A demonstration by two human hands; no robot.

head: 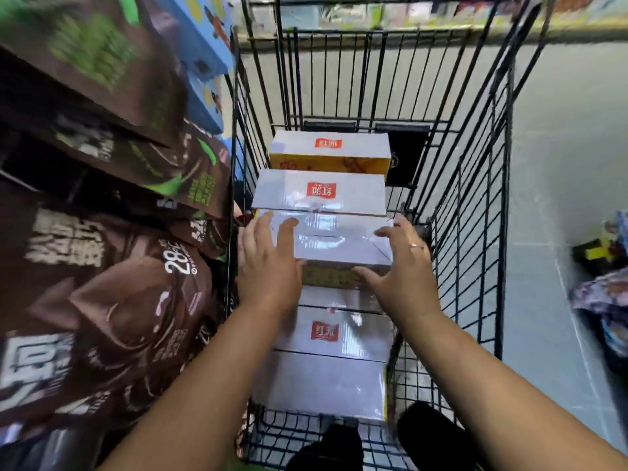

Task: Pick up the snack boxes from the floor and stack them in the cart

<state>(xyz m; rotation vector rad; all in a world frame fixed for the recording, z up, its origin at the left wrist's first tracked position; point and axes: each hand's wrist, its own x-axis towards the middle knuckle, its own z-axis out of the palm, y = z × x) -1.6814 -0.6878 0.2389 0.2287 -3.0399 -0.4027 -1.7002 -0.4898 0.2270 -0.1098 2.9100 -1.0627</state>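
At frame centre, inside the cart [475, 198], left hand [268, 263] and right hand [404, 266] rest open-fingered on a snack box [339, 239].

One wide-angle head view looks steeply down and forward into the cart [469, 212] from close above, with shelves [102, 232] left and floor [564, 158] right.

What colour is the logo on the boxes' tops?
Red logo with white characters; head view.
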